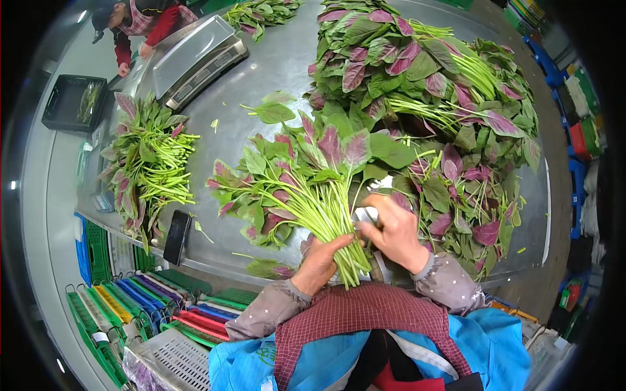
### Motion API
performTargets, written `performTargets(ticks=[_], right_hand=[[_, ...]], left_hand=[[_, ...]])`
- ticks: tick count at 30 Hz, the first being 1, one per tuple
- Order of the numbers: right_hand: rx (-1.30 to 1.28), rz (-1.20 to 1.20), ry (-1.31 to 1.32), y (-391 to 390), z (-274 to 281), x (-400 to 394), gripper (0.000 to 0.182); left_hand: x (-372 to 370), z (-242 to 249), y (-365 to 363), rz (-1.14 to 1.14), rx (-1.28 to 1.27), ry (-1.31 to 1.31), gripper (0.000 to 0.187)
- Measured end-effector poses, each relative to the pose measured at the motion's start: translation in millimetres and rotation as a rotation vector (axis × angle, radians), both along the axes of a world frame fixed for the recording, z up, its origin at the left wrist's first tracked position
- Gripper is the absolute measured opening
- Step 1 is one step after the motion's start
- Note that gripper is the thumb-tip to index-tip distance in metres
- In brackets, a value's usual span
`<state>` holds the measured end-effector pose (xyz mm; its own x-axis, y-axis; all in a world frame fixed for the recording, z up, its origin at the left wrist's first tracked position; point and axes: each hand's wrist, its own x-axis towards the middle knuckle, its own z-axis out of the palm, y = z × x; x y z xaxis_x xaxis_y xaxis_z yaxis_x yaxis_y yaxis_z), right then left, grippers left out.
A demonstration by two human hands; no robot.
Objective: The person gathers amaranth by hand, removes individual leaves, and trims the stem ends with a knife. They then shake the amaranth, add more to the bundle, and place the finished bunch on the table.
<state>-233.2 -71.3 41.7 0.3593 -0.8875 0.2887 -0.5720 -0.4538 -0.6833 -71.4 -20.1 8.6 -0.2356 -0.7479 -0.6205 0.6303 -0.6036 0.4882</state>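
Observation:
A bunch of green and purple leafy stems lies in my left hand, whose fingers wrap round the lower stems. My right hand is closed at the right side of the stems, with its thumb and fingertips together; what it pinches is too small to make out. Something white shows beside its fingers. Right of the bunch, loose leafy stems are spread on the metal table. A tall pile of the same greens stands behind them.
Another bunch and a black phone lie at the left. Behind are a scale, more greens and a black crate. A co-worker stands at the far left. Colored crates sit below the table edge.

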Motion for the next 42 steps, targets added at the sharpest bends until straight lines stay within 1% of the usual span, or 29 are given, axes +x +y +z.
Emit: performTargets(ticks=[1,3,4,6,8,9,10,11,13,14,16,17,19,21,22,23,24,25,26,27,29,31,32,33,35,37,38,39,42], right_hand=[[-0.007,-0.073,-0.013,-4.8,5.8,2.5,0.034],[-0.132,0.037,-0.054,-15.9,2.3,6.5,0.031],[-0.129,0.038,-0.051,-14.8,-0.2,6.9,0.031],[-0.014,0.114,0.04,-12.1,-5.9,9.0,0.016],[0.045,0.185,0.056,-3.6,-12.1,3.7,0.011],[0.103,0.252,0.075,2.3,-13.7,3.4,0.01],[0.04,0.223,0.089,12.2,-7.8,5.9,0.014],[0.077,0.267,0.184,22.1,3.6,4.0,0.016],[0.333,0.451,0.286,39.6,13.9,-8.6,0.01],[0.333,0.458,0.285,40.4,13.0,-13.9,0.01],[0.321,0.412,0.183,45.0,11.3,-23.4,0.024],[0.317,0.339,0.201,39.7,10.4,-23.9,0.048],[0.59,0.247,0.054,32.1,28.0,-9.8,0.06],[0.623,0.402,0.007,35.1,1.1,2.2,0.069],[0.763,0.437,-0.091,38.9,-9.9,6.5,0.057],[0.781,0.463,-0.017,44.3,-17.0,7.0,0.033],[0.763,0.473,-0.091,52.5,-15.4,4.7,0.024],[0.75,0.48,-0.164,58.5,-10.0,1.8,0.021],[0.651,0.444,-0.273,59.7,5.6,-2.7,0.021],[0.649,0.372,-0.336,59.0,17.4,-9.2,0.02],[0.703,0.245,-0.313,49.3,27.2,-24.0,0.018],[0.52,0.159,0.051,32.0,24.6,-39.0,0.013],[0.228,0.081,0.276,28.6,15.4,-39.0,0.011],[0.173,-0.023,0.471,26.9,15.6,-34.8,0.013],[0.003,-0.096,0.383,21.8,-0.7,-14.0,0.016],[0.032,0.009,0.401,20.2,-16.9,12.7,0.021],[0.042,0.047,0.393,18.8,-33.5,26.1,0.024],[0.057,0.054,0.425,15.1,-45.6,39.2,0.026],[0.037,0.024,0.476,2.2,-78.2,57.0,0.026]], left_hand=[[-0.3,3.0,-0.5,-0.006,0.005,0.016,0.03],[-0.3,2.9,0.0,-0.009,0.022,0.019,0.028],[0.2,2.7,0.6,-0.015,-0.007,0.004,0.031],[3.1,4.8,0.4,-0.02,-0.041,-0.017,0.034],[7.3,9.4,1.2,0.001,-0.106,-0.096,0.031],[11.2,10.1,0.1,0.006,-0.11,-0.101,0.031],[15.7,10.6,-1.1,0.026,-0.182,-0.204,0.028],[20.2,11.3,-1.8,0.047,-0.252,-0.307,0.026],[29.7,15.6,-5.2,0.096,-0.231,-0.37,0.021],[33.7,17.6,-5.8,0.095,-0.251,-0.385,0.02],[35.8,17.0,-2.3,0.059,-0.286,-0.385,0.021],[33.0,18.9,0.2,0.057,-0.289,-0.381,0.021],[24.0,24.9,5.6,0.06,-0.266,-0.273,0.025],[23.8,17.3,8.1,0.045,-0.307,-0.246,0.028],[25.9,16.0,8.4,0.07,-0.237,-0.123,0.029],[28.4,15.6,7.9,0.098,-0.169,0.001,0.03],[32.7,20.1,7.4,0.105,-0.187,0.004,0.032],[39.5,27.8,5.0,0.108,-0.184,0.01,0.032],[48.1,38.1,0.8,0.126,-0.248,-0.038,0.032],[56.2,49.0,-2.2,0.142,-0.308,-0.086,0.032],[69.2,73.4,-10.0,0.236,-0.462,-0.207,0.033],[82.0,77.4,-16.0,0.323,-0.584,-0.319,0.034],[86.5,77.5,-17.7,0.341,-0.575,-0.307,0.037],[87.1,75.3,-17.0,0.342,-0.57,-0.307,0.037],[88.8,67.0,-16.5,0.353,-0.456,-0.218,0.039],[88.4,52.9,-11.1,0.31,-0.405,-0.208,0.038],[87.9,44.4,-8.0,0.322,-0.328,-0.136,0.037],[88.0,37.8,-5.3,0.335,-0.251,-0.064,0.037],[88.6,29.4,2.6,0.344,-0.198,-0.083,0.032]])
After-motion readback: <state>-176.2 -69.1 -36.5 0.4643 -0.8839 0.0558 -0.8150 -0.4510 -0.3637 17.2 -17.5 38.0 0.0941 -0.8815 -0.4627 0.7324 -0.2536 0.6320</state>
